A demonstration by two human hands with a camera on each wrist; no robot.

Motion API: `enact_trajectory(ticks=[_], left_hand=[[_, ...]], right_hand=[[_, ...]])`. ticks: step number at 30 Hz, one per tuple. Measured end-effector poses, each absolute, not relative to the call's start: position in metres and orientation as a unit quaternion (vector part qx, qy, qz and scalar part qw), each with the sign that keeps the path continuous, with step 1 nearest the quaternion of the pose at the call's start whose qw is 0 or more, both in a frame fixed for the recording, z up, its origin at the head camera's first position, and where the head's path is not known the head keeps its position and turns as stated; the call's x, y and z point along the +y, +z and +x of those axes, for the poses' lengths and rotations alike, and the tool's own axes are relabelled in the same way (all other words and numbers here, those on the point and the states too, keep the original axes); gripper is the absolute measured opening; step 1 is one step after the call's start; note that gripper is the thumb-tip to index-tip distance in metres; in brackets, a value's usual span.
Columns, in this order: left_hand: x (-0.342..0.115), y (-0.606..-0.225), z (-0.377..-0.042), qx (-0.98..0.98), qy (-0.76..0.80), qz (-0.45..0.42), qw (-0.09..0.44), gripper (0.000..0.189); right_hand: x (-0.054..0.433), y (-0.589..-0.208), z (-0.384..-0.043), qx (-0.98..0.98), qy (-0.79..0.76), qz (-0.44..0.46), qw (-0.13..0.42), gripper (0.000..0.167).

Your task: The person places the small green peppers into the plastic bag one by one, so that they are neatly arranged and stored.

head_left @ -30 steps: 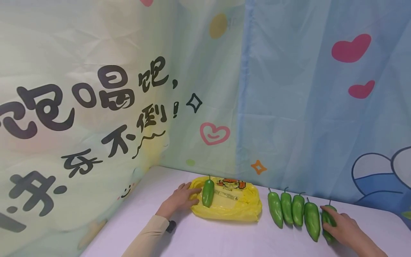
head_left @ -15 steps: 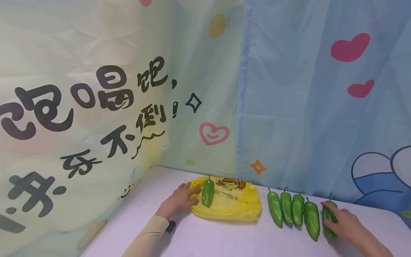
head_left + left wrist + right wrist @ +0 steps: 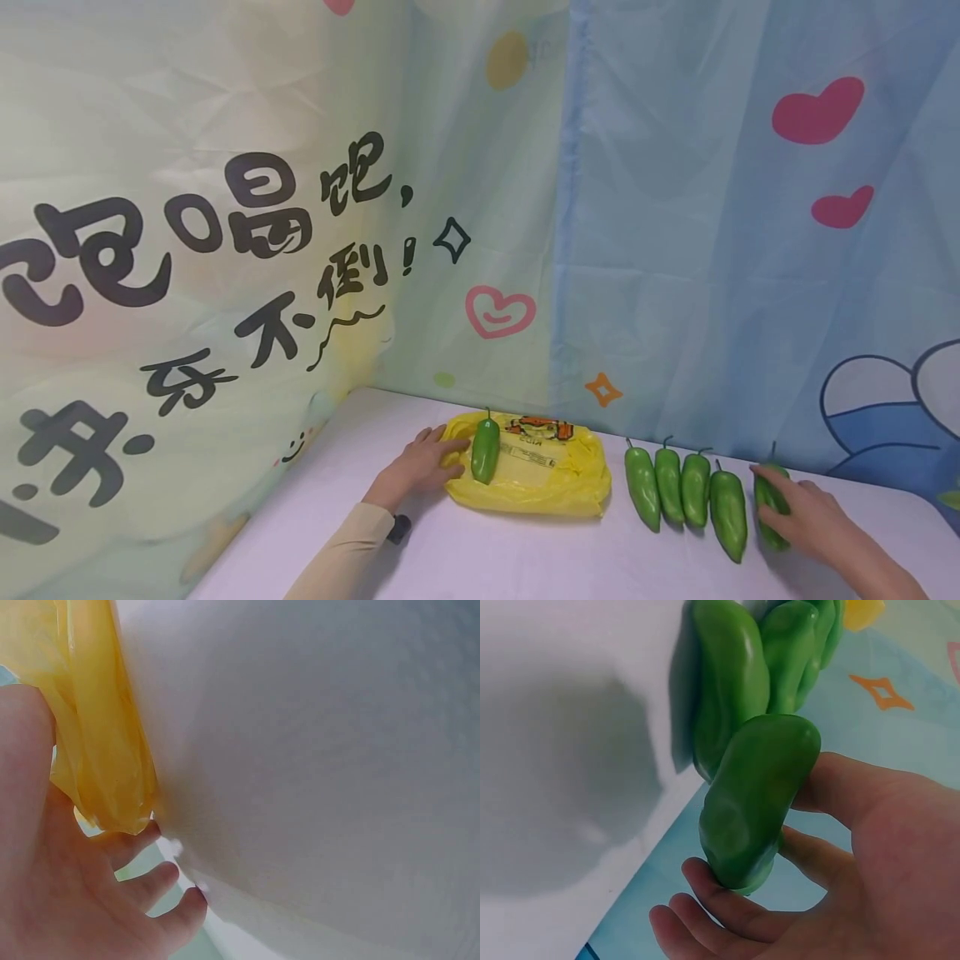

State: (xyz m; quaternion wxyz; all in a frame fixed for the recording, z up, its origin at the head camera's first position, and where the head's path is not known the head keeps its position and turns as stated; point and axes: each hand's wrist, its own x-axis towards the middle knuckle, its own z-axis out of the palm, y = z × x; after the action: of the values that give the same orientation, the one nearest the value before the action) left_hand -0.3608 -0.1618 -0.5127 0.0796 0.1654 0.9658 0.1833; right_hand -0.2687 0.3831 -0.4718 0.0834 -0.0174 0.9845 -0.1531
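Note:
My right hand (image 3: 813, 517) holds a green chili pepper (image 3: 757, 799) at the right end of a row, the thumb on one side and fingers on the other. Its thin stem points toward the back in the head view. Several more green chili peppers (image 3: 727, 512) lie side by side to its left. My left hand (image 3: 423, 462) rests at the left edge of a yellow plastic bag (image 3: 547, 500), fingers loosely extended; in the left wrist view the bag's crumpled edge (image 3: 105, 742) lies between thumb and fingers. One green chili pepper (image 3: 486, 450) lies on the bag's left part.
Everything lies on a pale, lilac-white table (image 3: 570, 558). A printed cloth backdrop (image 3: 652, 250) stands right behind its far edge, and another printed cloth (image 3: 187, 333) closes the left side.
My right hand has moved slightly right with its chili pepper, widening the gap to the neighbouring one. The left hand and the bag have stayed in place.

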Motion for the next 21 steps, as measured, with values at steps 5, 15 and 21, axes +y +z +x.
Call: enact_trajectory(ticks=[5,15,21], left_hand=[[-0.161,-0.514,-0.362,0.967,0.181,0.16,0.081,0.049],[-0.162,-0.515,-0.363,0.968,0.175,0.161,0.079,0.05],[-0.162,-0.517,-0.364,0.967,0.176,0.169,0.074,0.051]], right_hand=[[0.38,-0.466,-0.268,0.986,-0.147,-0.019,0.081,0.065],[0.374,-0.457,-0.264,0.987,-0.144,-0.03,0.063,0.061],[0.373,-0.454,-0.266,0.988,-0.141,-0.043,0.054,0.06]])
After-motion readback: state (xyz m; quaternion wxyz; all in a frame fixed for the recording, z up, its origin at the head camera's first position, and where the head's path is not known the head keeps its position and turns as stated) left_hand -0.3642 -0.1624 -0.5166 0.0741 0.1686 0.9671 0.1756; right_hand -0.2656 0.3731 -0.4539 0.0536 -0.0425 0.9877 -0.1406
